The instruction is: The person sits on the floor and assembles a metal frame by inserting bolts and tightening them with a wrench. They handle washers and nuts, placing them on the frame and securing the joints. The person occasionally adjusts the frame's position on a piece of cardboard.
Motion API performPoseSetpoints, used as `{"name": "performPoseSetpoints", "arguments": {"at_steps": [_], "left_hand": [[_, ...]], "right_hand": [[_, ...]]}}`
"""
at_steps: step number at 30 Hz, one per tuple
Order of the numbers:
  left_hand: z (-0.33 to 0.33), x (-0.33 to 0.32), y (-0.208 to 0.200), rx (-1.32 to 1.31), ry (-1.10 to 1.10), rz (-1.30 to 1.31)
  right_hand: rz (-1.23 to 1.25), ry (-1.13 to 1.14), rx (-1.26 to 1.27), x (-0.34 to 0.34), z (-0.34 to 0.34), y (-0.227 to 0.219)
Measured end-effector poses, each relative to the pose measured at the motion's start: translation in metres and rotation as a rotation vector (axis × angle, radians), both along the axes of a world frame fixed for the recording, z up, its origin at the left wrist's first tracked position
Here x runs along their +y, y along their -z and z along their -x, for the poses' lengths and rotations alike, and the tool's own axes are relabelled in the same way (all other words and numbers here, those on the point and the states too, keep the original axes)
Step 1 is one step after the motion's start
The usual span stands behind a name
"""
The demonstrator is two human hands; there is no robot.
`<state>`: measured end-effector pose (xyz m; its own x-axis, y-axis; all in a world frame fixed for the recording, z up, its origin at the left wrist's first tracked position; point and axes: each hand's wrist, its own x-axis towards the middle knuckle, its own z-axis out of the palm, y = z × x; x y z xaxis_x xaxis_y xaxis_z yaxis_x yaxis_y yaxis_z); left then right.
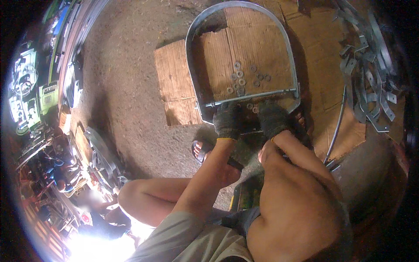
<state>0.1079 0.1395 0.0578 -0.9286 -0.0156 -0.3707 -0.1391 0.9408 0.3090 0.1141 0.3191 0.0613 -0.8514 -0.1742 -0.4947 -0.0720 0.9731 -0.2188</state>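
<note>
Gloved grip: can't tell if your dark-gloved left hand [228, 119] or right hand [273, 119] is clamped
Just ahead: straight silver metal rod [257, 96] across the arched grey metal frame [231, 4]
Scatter risk: bump that rod, nearby round grey metal washers [240, 74] could slide

The floor [126, 87] is partly covered by cardboard [172, 74], on which a metal frame [189, 52] is laid. Near its close end, the frame is crossed by a rod [257, 96]. Washers [242, 82] are scattered inside the frame, mostly beyond the rod, a few between the left hand [228, 120] and right hand [273, 120]. Metal strips [364, 83] are piled to the right; beside them, a slender tube [338, 126] is laid.
</note>
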Motion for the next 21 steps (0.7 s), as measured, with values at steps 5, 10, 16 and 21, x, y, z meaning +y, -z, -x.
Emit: {"name": "performPoseSetpoints", "arguments": {"at_steps": [5, 10, 16, 21], "left_hand": [[0.003, 0.003, -0.015, -0.101, 0.009, -0.086], [-0.019, -0.028, 0.005, 0.217, -0.363, -0.450], [-0.013, -0.115, 0.011, 0.376, -1.154, -0.794], [-0.007, -0.138, 0.029, 0.249, -1.279, -0.861]], "right_hand": [[0.126, 0.017, -0.008, 0.002, -0.001, 0.003], [0.268, -0.087, 0.104, 0.012, -0.020, 0.013], [0.623, 0.510, 0.392, 0.057, -0.024, 0.003], [0.528, 0.898, 0.513, 0.117, 0.003, -0.009]]}}
